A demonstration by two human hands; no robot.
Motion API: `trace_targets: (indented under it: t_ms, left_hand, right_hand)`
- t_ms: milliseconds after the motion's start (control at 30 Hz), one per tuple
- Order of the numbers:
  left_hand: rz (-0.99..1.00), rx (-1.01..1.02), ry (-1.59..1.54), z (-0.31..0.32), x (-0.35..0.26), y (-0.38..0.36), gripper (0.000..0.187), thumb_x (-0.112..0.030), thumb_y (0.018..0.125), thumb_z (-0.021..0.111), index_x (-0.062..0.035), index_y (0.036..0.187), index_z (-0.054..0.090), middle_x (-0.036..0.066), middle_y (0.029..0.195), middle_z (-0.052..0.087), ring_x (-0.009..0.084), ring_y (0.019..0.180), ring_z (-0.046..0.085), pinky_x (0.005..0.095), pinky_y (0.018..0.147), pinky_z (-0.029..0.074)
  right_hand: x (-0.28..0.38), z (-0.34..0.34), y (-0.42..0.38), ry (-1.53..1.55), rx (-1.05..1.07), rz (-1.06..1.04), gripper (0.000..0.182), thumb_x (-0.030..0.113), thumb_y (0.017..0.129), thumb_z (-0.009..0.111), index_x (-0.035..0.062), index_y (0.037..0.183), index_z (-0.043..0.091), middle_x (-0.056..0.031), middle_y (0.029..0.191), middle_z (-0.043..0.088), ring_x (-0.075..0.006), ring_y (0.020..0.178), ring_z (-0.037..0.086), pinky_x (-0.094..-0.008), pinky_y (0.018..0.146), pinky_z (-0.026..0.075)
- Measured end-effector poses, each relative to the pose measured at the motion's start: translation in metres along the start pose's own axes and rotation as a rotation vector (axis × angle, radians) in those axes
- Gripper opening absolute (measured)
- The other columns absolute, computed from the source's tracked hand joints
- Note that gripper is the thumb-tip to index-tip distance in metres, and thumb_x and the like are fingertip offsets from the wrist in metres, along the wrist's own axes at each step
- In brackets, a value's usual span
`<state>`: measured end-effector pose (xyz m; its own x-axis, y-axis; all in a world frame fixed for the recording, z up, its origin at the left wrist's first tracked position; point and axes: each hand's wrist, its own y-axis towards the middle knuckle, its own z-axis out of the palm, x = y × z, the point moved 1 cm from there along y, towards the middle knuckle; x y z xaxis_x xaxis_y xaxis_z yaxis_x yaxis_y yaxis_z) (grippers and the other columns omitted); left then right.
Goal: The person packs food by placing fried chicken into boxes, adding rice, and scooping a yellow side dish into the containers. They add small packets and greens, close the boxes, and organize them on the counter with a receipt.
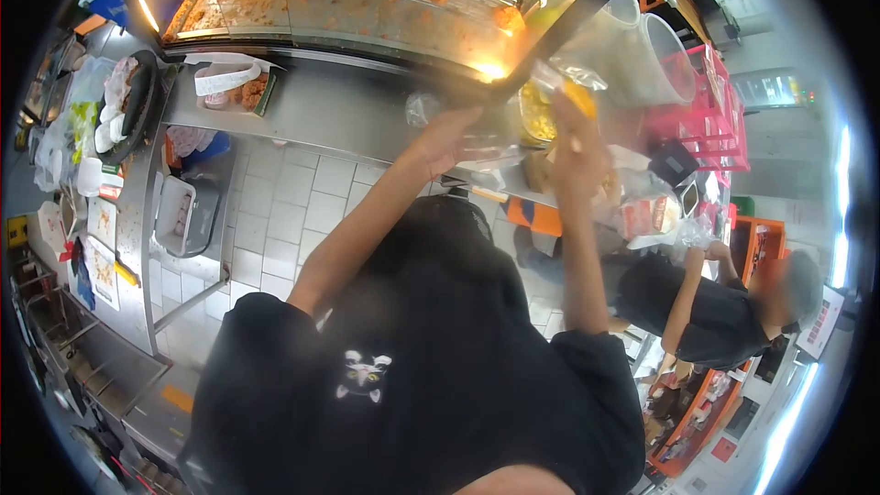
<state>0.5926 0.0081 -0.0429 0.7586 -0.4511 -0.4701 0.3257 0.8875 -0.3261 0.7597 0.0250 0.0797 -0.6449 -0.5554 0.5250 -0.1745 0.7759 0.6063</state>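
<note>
My left hand (445, 139) reaches over the metal counter, its fingers stretched toward the right. Clear plastic (493, 148) lies just beside those fingers, and a crumpled clear bag (422, 110) sits behind the hand. Smeared by motion, my right hand (579, 142) is raised at the counter with its fingers closed around something I cannot make out. A bright yellow thing (579, 99) shows at its fingertips. Close to its left is a container of yellow food (537, 115). Below my right wrist a brown paper-like item (543, 168) is partly covered.
Behind the counter (321, 101) a lit warming cabinet (348, 32) holds fried pieces on racks. An open box of fried food (240, 90) stands left. White tubs (665, 60) and pink baskets (720, 119) are at right. A co-worker (706, 307) in dark clothes works nearby.
</note>
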Motion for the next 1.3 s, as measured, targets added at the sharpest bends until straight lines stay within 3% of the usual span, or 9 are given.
trace_targets:
  t_ms: [67, 200, 400, 567, 667, 733, 800, 1033, 1300]
  left_hand:
    - [0.002, 0.017, 0.001, 0.006, -0.004, -0.005, 0.031, -0.023, 0.102, 0.048, 0.0010, 0.120, 0.056, 0.014, 0.115, 0.065, 0.0319, 0.108, 0.065, 0.0427, 0.091, 0.056]
    - [-0.028, 0.018, 0.003, 0.010, -0.006, -0.010, 0.038, -0.025, 0.100, 0.050, -0.0016, 0.129, 0.053, 0.016, 0.121, 0.062, 0.0352, 0.110, 0.062, 0.0483, 0.097, 0.051]
    - [-0.043, -0.002, 0.063, 0.010, -0.007, -0.009, 0.027, -0.024, 0.102, 0.047, -0.0044, 0.119, 0.056, 0.009, 0.112, 0.066, 0.0279, 0.096, 0.068, 0.0441, 0.092, 0.056]
    - [-0.023, 0.009, 0.000, 0.008, 0.000, -0.009, 0.028, -0.024, 0.102, 0.046, -0.0052, 0.120, 0.056, 0.010, 0.112, 0.066, 0.0271, 0.095, 0.067, 0.0454, 0.093, 0.055]
    - [0.002, -0.014, 0.000, 0.001, 0.004, -0.004, 0.029, -0.025, 0.102, 0.046, -0.0051, 0.120, 0.056, 0.011, 0.111, 0.066, 0.0266, 0.093, 0.068, 0.0451, 0.091, 0.056]
    - [0.020, -0.025, 0.035, -0.002, 0.002, -0.001, 0.030, -0.026, 0.102, 0.047, -0.0046, 0.121, 0.056, 0.011, 0.111, 0.066, 0.0262, 0.093, 0.068, 0.0449, 0.090, 0.057]
    - [0.004, 0.023, 0.131, -0.003, 0.003, -0.001, 0.031, -0.028, 0.101, 0.049, -0.0044, 0.121, 0.055, 0.010, 0.109, 0.066, 0.0228, 0.089, 0.068, 0.0414, 0.080, 0.060]
    - [0.020, 0.045, 0.162, 0.014, 0.000, -0.020, 0.035, -0.035, 0.099, 0.055, -0.0052, 0.118, 0.057, 0.004, 0.095, 0.064, 0.0098, 0.077, 0.065, 0.0300, 0.063, 0.057]
    - [0.123, 0.068, 0.574, 0.019, -0.004, -0.033, 0.048, -0.048, 0.094, 0.060, -0.0044, 0.115, 0.060, -0.003, 0.085, 0.054, 0.0028, 0.068, 0.051, 0.0239, 0.057, 0.048]
  right_hand:
    - [-0.019, 0.015, -0.019, -0.046, 0.081, -0.411, 0.017, -0.003, 0.083, 0.061, 0.0022, 0.097, 0.071, -0.0126, 0.102, 0.071, -0.0279, 0.102, 0.068, -0.0357, 0.090, 0.053]
    - [-0.014, 0.021, -0.036, 0.021, 0.159, -0.296, 0.017, 0.001, 0.080, 0.063, 0.0022, 0.095, 0.070, -0.0113, 0.104, 0.071, -0.0284, 0.104, 0.067, -0.0402, 0.093, 0.054]
    - [-0.018, 0.023, -0.052, -0.021, 0.384, -0.556, 0.012, 0.006, 0.083, 0.065, 0.0026, 0.094, 0.070, -0.0133, 0.105, 0.071, -0.0288, 0.103, 0.067, -0.0386, 0.090, 0.054]
    - [-0.014, 0.009, -0.021, 0.153, 0.291, 0.252, 0.016, 0.015, 0.087, 0.070, 0.0010, 0.095, 0.069, -0.0108, 0.098, 0.072, -0.0160, 0.087, 0.068, -0.0290, 0.076, 0.052]
    - [-0.022, -0.001, 0.000, 0.418, 0.406, 0.330, 0.019, 0.017, 0.087, 0.071, 0.0008, 0.096, 0.069, -0.0076, 0.088, 0.071, -0.0093, 0.080, 0.064, -0.0248, 0.072, 0.049]
    - [-0.024, -0.008, 0.013, 0.393, 0.494, 0.288, 0.020, 0.016, 0.084, 0.074, 0.0018, 0.097, 0.070, -0.0059, 0.083, 0.070, -0.0088, 0.075, 0.061, -0.0244, 0.071, 0.048]
    - [-0.023, -0.011, 0.020, 0.268, 0.883, 0.300, 0.023, 0.018, 0.082, 0.075, 0.0016, 0.098, 0.069, -0.0059, 0.084, 0.070, -0.0094, 0.075, 0.060, -0.0253, 0.073, 0.048]
    - [-0.029, 0.016, 0.019, 0.314, 0.932, 0.231, 0.026, 0.020, 0.080, 0.076, 0.0011, 0.096, 0.067, -0.0073, 0.085, 0.068, -0.0132, 0.076, 0.059, -0.0300, 0.074, 0.047]
    - [-0.020, 0.026, -0.002, 0.158, 0.941, 0.062, 0.032, 0.021, 0.074, 0.080, 0.0034, 0.097, 0.065, -0.0127, 0.088, 0.065, -0.0301, 0.084, 0.062, -0.0376, 0.075, 0.048]
